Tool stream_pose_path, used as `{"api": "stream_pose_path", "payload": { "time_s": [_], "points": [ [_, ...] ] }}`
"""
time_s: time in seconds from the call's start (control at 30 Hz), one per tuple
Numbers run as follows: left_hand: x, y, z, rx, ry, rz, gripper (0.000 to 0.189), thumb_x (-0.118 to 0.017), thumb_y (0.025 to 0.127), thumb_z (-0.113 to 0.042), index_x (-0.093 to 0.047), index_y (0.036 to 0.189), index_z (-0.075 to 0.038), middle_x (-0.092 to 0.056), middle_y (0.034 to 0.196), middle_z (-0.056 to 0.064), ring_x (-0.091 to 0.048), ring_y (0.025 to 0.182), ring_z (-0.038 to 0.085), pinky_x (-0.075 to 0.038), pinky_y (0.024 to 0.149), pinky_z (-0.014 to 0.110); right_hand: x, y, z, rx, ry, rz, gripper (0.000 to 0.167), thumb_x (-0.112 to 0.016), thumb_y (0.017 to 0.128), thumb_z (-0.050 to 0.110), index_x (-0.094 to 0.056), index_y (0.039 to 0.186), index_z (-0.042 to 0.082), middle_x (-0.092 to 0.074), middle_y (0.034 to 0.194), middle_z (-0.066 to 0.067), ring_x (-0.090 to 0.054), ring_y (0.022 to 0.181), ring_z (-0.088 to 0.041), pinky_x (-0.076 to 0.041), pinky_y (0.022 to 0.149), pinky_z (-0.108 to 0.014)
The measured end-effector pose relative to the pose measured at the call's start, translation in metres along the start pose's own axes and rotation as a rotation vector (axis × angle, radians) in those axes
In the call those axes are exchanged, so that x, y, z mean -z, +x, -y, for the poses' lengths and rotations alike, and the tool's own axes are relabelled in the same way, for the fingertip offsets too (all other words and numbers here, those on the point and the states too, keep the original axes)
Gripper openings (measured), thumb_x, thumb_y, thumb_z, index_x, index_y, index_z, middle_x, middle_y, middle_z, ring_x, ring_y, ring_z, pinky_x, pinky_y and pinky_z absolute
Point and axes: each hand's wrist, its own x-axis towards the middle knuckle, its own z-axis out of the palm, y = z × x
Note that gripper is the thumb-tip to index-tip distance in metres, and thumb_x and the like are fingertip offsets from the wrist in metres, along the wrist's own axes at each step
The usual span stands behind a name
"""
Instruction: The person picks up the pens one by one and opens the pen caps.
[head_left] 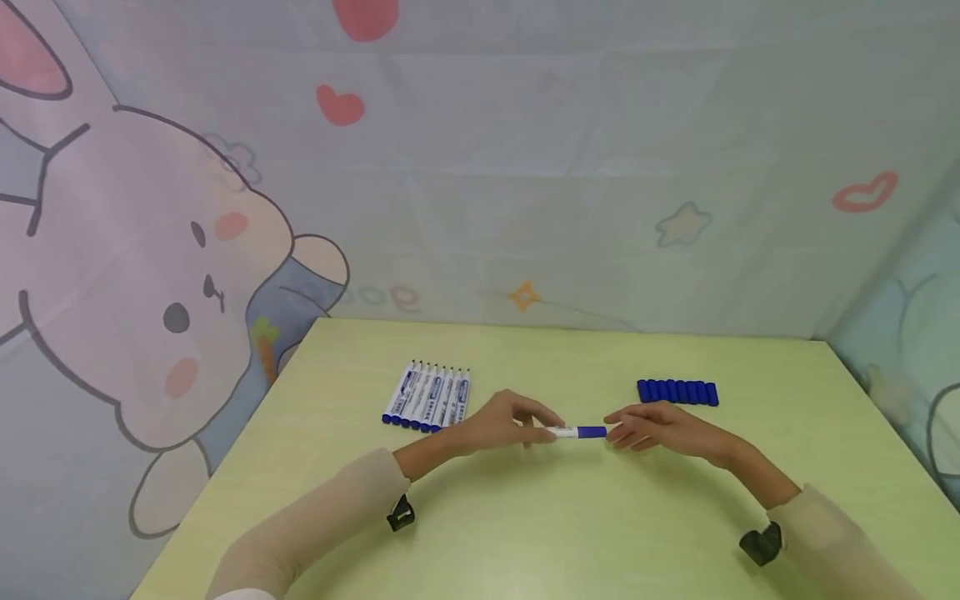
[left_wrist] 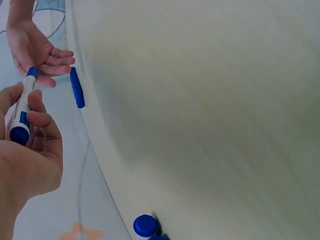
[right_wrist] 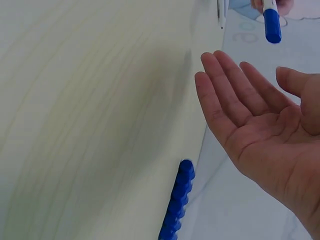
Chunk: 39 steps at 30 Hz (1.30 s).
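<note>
In the head view my left hand [head_left: 498, 423] pinches a capped whiteboard marker [head_left: 591, 432] by its white barrel, above the table. The marker lies level, its blue cap pointing right. My right hand [head_left: 667, 431] is near the cap end; in the right wrist view its palm [right_wrist: 272, 127] is bare, with relaxed fingers a little apart from the cap. Left of my left hand lies a row of several uncapped markers [head_left: 427, 398], dark tips away from me. Behind my right hand is a row of several blue caps [head_left: 677, 392].
The pale yellow-green table [head_left: 525, 525] ends at a cloth backdrop [head_left: 480, 208] with a cartoon rabbit, hearts and stars. A dark wrist device [head_left: 401, 512] sits at the left sleeve, another device [head_left: 761, 543] at the right one.
</note>
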Motion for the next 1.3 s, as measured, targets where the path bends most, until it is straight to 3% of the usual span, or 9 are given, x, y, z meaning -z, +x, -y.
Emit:
{"api": "stream_pose_path", "payload": {
  "time_s": [0.13, 0.27, 0.43, 0.53, 0.67, 0.73, 0.97, 1.13, 1.3],
  "points": [
    [-0.002, -0.005, 0.0, 0.005, 0.004, -0.037, 0.024, -0.073, 0.095, -0.016, -0.078, 0.118, -0.012, -0.076, 0.118, 0.008, -0.067, 0.083, 0.045, -0.053, 0.062, 0.03, -0.011, 0.008, 0.01, -0.018, -0.005, -0.008, 0.045, -0.037, 0.113, 0.025, -0.052, 0.144, -0.004, -0.067, 0.13, -0.025, -0.068, 0.119, -0.036, -0.058, 0.098, -0.038],
    [-0.002, -0.004, 0.001, -0.027, 0.022, -0.063, 0.023, -0.074, 0.095, -0.015, -0.078, 0.117, -0.011, -0.077, 0.116, 0.009, -0.069, 0.083, 0.042, -0.058, 0.064, 0.036, -0.021, 0.018, 0.018, -0.011, 0.0, 0.009, 0.045, -0.037, 0.113, 0.027, -0.055, 0.14, -0.004, -0.068, 0.127, -0.027, -0.069, 0.115, -0.038, -0.059, 0.095, -0.043],
    [-0.002, -0.003, 0.004, -0.047, 0.044, -0.093, 0.022, -0.077, 0.093, -0.016, -0.079, 0.114, -0.012, -0.077, 0.114, 0.008, -0.068, 0.078, 0.019, -0.057, 0.066, 0.03, -0.033, 0.031, 0.021, -0.02, -0.004, 0.025, 0.044, -0.038, 0.113, 0.03, -0.06, 0.13, -0.005, -0.069, 0.11, -0.023, -0.069, 0.097, -0.027, -0.059, 0.083, -0.035],
    [-0.003, -0.004, 0.005, -0.039, 0.041, -0.1, 0.021, -0.077, 0.092, -0.017, -0.079, 0.112, -0.012, -0.077, 0.114, 0.008, -0.063, 0.077, 0.005, -0.053, 0.066, 0.021, -0.037, 0.037, 0.021, -0.006, -0.019, 0.05, 0.043, -0.038, 0.113, 0.029, -0.061, 0.121, -0.006, -0.06, 0.086, -0.013, -0.057, 0.073, -0.016, -0.051, 0.068, -0.029],
    [-0.005, -0.005, 0.003, -0.046, 0.043, -0.097, 0.021, -0.077, 0.092, -0.015, -0.079, 0.112, -0.01, -0.078, 0.113, 0.009, -0.06, 0.074, 0.001, -0.048, 0.065, 0.018, -0.039, 0.039, 0.021, 0.007, -0.029, 0.088, 0.043, -0.035, 0.114, 0.026, -0.061, 0.121, -0.007, -0.041, 0.072, 0.002, -0.034, 0.058, -0.007, -0.035, 0.057, -0.024],
    [-0.005, -0.004, 0.003, -0.073, 0.086, -0.098, 0.021, -0.078, 0.091, -0.016, -0.079, 0.111, -0.01, -0.078, 0.112, 0.008, -0.06, 0.074, 0.002, -0.048, 0.066, 0.017, -0.04, 0.039, 0.022, 0.012, -0.031, 0.095, 0.043, -0.033, 0.114, 0.024, -0.06, 0.124, -0.007, -0.038, 0.072, 0.005, -0.03, 0.056, -0.005, -0.032, 0.054, -0.022],
    [-0.005, -0.006, -0.006, -0.223, 0.245, -0.106, 0.023, -0.082, 0.087, -0.014, -0.079, 0.108, -0.006, -0.079, 0.103, 0.01, -0.064, 0.08, 0.01, -0.049, 0.069, 0.016, -0.043, 0.041, 0.025, 0.108, -0.093, 0.094, 0.039, -0.031, 0.114, 0.019, -0.058, 0.114, -0.01, -0.039, 0.072, 0.007, -0.031, 0.054, 0.0, -0.03, 0.05, -0.02],
    [-0.004, -0.01, -0.011, -0.235, 0.304, -0.044, 0.018, -0.079, 0.09, -0.016, -0.08, 0.106, -0.007, -0.08, 0.101, 0.007, -0.064, 0.082, 0.002, -0.051, 0.072, 0.014, -0.051, 0.04, 0.026, 0.11, -0.175, 0.12, 0.039, -0.029, 0.114, 0.019, -0.054, 0.098, -0.007, -0.037, 0.071, 0.009, -0.029, 0.057, 0.001, -0.029, 0.055, -0.02],
    [0.003, -0.01, -0.019, -0.244, 0.364, 0.026, 0.018, -0.076, 0.093, -0.016, -0.08, 0.107, -0.006, -0.08, 0.099, 0.007, -0.057, 0.074, -0.001, -0.046, 0.068, 0.013, -0.054, 0.04, 0.029, 0.111, -0.211, 0.111, 0.039, -0.029, 0.114, 0.021, -0.051, 0.094, -0.004, -0.037, 0.073, 0.009, -0.03, 0.061, 0.001, -0.03, 0.058, -0.022]
  ]
}}
